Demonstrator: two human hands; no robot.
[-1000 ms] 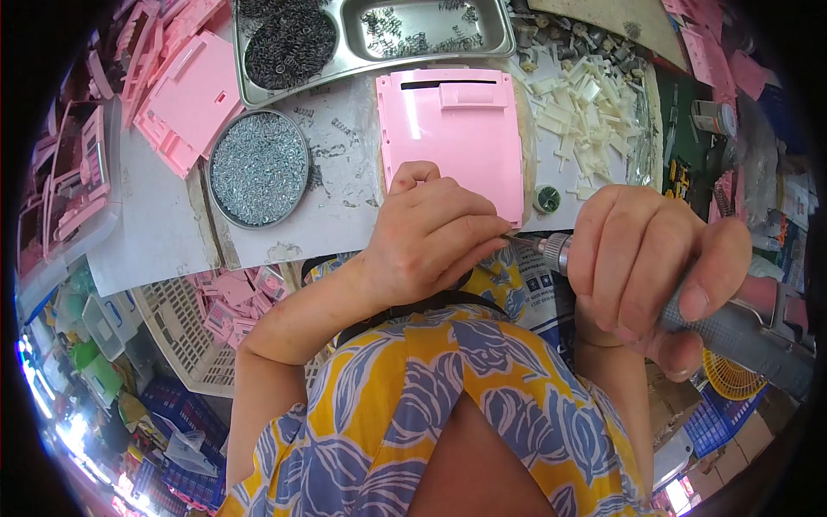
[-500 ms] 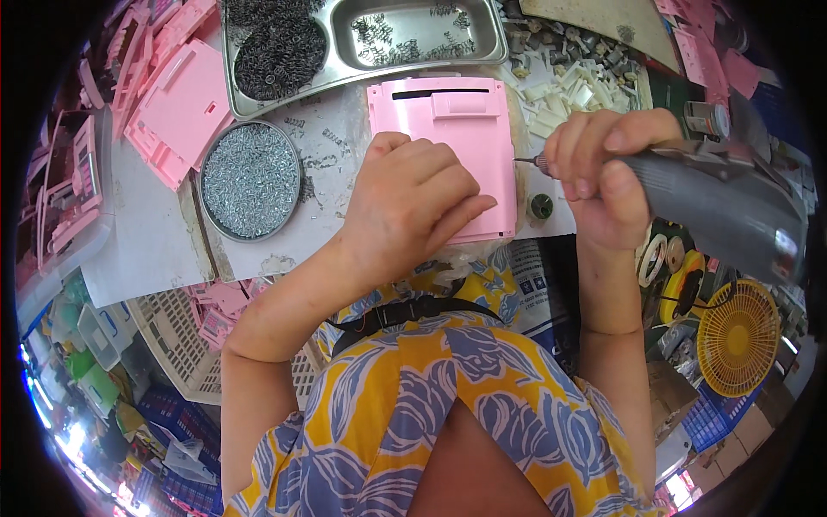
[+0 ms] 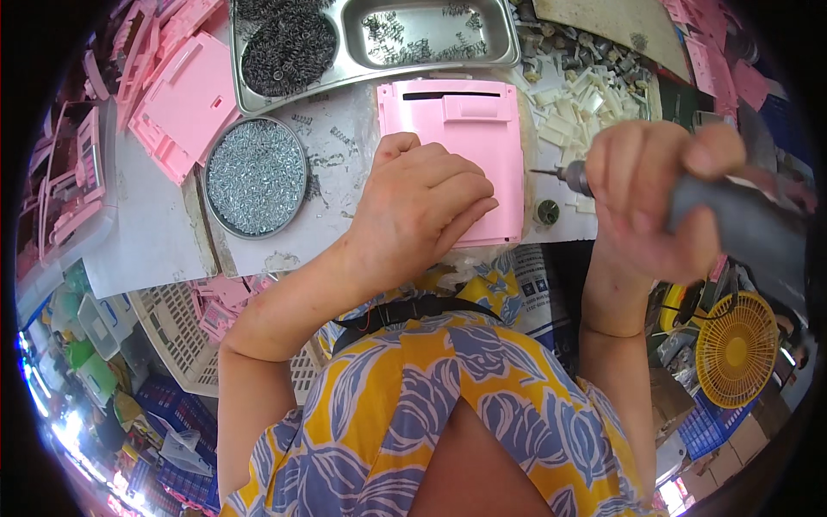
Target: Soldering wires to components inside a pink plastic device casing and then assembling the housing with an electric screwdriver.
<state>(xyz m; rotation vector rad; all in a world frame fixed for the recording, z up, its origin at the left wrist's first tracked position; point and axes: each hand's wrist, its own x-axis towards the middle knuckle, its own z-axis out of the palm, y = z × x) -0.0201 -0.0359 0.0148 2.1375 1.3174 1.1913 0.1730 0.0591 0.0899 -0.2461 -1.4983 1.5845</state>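
**Driver poised at the panel's edge**

At the middle of the cluttered workbench, a pink plastic panel (image 3: 465,146) lies flat, and the left hand (image 3: 422,207) is spread over its lower left part, fingers together and palm down, pinning it to the white sheet beneath. The right hand (image 3: 655,198) is wrapped tight round the grey body of a powered screwdriver (image 3: 732,224) — its thin bit (image 3: 547,173) points left, level with the panel's right edge and just short of it, not yet seated in anything that can be made out.

Now the judgement call. The bit comes in nearly sideways here, so it looks wise to tip the driver upright over the hole before any pressure goes on — a slanted bit would likely skate off and scar the soft plastic. The holding hand sits near the bit's path; its fingertips would be safer drawn a little clear while the palm presses on. Whether a screw already sits on the tip cannot be told.

Supplies are close: a round tin of small silver screws (image 3: 256,177) just left of the holding hand, a steel tray (image 3: 345,73) of springs and bits above the panel, and a heap of white plastic pieces (image 3: 586,108) to its right.
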